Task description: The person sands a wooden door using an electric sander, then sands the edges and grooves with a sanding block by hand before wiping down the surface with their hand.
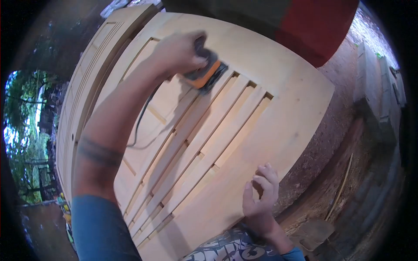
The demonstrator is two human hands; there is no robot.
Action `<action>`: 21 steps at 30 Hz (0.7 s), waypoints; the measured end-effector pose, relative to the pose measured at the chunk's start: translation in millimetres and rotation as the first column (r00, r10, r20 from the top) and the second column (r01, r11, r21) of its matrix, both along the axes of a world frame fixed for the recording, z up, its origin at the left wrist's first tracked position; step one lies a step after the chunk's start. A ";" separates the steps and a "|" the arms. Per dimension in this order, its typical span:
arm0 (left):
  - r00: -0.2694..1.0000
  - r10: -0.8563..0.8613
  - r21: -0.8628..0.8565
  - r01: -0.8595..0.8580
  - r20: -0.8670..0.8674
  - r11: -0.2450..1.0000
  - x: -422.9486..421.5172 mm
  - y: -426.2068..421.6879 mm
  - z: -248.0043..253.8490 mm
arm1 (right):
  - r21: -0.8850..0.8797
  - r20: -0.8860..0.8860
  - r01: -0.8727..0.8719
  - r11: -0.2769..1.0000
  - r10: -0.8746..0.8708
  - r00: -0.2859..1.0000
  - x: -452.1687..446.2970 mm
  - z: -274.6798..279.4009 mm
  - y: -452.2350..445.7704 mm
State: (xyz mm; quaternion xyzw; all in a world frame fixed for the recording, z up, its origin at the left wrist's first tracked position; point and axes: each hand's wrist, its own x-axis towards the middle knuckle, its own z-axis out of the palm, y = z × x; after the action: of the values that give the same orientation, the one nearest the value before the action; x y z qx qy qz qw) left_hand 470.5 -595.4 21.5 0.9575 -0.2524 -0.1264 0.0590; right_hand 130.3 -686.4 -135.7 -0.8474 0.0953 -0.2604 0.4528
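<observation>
My left hand (180, 52) is closed around a black and orange power sander (204, 76), its underside against a pale wooden door panel (296, 100). The sander rests near the upper ends of several long wooden slats (226, 117) set into the panel, with dark gaps between them. A thin dark cord (140, 119) trails down behind my left forearm. My right hand (262, 191) is above the panel's near edge, empty, with fingers apart and slightly curled. Slight blur smears the left hand and the sander.
A second wooden panel with grooved mouldings (93, 65) lies along the left side. Red and dark cloth (320, 32) hangs at the top. To the right are concrete blocks (374, 82), reddish ground and a thin stick (342, 187). Trees show at far left.
</observation>
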 end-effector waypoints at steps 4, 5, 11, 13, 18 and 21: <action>0.994 -0.082 -0.059 0.086 0.068 0.995 1.3 21.0 -10.7 | -0.006 0.027 0.010 1.000 -0.009 1.000 1.8 -3.1 2.5; 0.989 -0.103 -0.070 0.111 0.110 0.991 -6.4 35.6 -17.2 | -0.008 0.026 0.019 1.000 -0.019 0.999 1.6 -3.8 3.2; 0.997 0.041 -0.023 -0.040 0.059 0.999 -105.8 139.4 -8.8 | -0.105 0.017 0.012 0.994 -0.010 1.000 4.2 3.1 3.6; 0.995 0.079 -0.035 -0.078 0.058 0.996 -144.9 177.4 -6.7 | -0.068 0.042 0.012 0.998 -0.009 0.999 4.3 -2.4 5.1; 0.997 0.064 -0.002 -0.064 0.048 0.998 -228.7 243.8 -2.9 | -0.080 0.031 -0.007 0.997 0.009 0.999 4.5 -1.1 8.7; 0.996 0.053 -0.009 -0.053 0.067 0.999 -239.0 242.5 -4.8 | -0.109 0.019 -0.018 0.994 0.021 1.000 4.5 1.8 7.9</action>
State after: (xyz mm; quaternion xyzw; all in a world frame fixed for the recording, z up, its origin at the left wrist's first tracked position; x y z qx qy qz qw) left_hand 231.5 -352.8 16.7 0.9674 -0.2291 -0.0917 0.0572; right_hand 134.8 -678.6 -133.9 -0.8691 0.0680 -0.2693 0.4094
